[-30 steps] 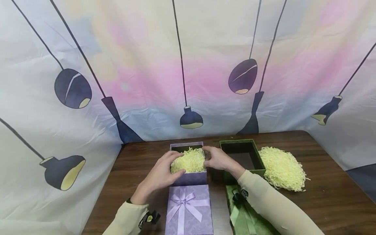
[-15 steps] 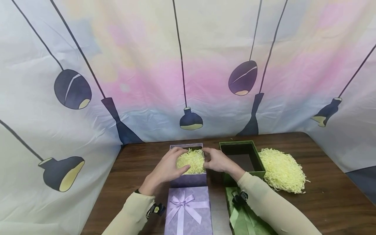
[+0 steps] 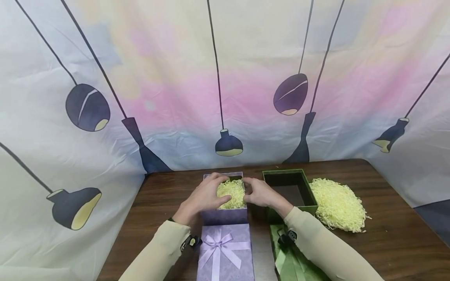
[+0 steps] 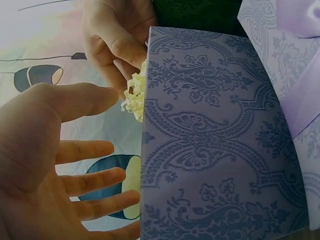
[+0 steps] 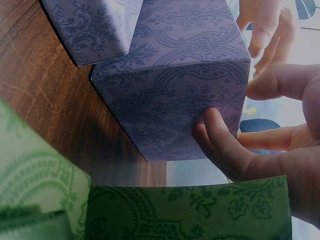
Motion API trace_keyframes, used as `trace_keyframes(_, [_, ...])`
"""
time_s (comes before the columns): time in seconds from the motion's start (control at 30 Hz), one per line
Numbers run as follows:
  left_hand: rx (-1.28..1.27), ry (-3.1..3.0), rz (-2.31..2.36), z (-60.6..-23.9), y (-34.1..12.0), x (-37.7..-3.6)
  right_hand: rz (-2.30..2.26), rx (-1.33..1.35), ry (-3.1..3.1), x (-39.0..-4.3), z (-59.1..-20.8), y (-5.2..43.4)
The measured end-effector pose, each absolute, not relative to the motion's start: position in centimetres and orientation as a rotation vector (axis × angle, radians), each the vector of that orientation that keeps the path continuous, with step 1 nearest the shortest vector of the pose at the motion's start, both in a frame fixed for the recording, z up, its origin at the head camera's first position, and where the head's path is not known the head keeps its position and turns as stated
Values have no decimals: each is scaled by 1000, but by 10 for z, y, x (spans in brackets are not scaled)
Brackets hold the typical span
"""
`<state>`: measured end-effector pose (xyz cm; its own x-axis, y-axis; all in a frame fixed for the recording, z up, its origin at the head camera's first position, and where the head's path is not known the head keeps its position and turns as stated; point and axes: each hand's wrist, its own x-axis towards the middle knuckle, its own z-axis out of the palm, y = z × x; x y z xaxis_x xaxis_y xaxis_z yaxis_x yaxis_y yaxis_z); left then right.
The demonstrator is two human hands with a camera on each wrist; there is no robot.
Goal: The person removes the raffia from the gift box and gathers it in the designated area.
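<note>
The purple box [image 3: 225,208] already holds a bed of pale yellow shredded paper [image 3: 232,193], so the filling of it looks well along, with the tucking and levelling of the shreds seeming to be the step in hand; its lid with the lilac bow [image 3: 225,251] lies off, just at 6 o'clock of the box on the surface [image 3: 386,249], so closing is not yet done. The green box [image 3: 290,189] at 3 o'clock of the purple one stands bare inside, its green lid [image 3: 291,265] lies at 6 o'clock of it, and a loose heap of shredded paper [image 3: 337,208] sits just at 3 o'clock of it, touching or nearly touching its wall. The left hand [image 3: 204,197] lies over the box's 9 o'clock rim, fingers fairly straight and spread, thumb touching the shreds, gripping nothing. The right hand [image 3: 258,193] is at the 3 o'clock wall, fingers loosely bent against the outside, thumb over the rim toward the paper; whether it pinches any shreds I cannot tell
</note>
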<state>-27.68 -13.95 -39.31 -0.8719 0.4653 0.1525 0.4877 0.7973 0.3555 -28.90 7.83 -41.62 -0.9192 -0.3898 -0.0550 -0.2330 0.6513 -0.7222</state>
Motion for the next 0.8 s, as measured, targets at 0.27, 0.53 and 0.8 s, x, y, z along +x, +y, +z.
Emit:
trace_keyframes(0.27, [-771,-3023,-548,-394,-133,-281,-1116,-517,2660,-288,-416,79])
trace_keyframes(0.53, [-779,-3107,-482,-392,-127,-292,-1099,-552,2700,-294,-410,79])
trace_keyframes(0.8, [-820,-3209,-384,-404,-119,-288,-1146,-572,2695,-288,-419,79])
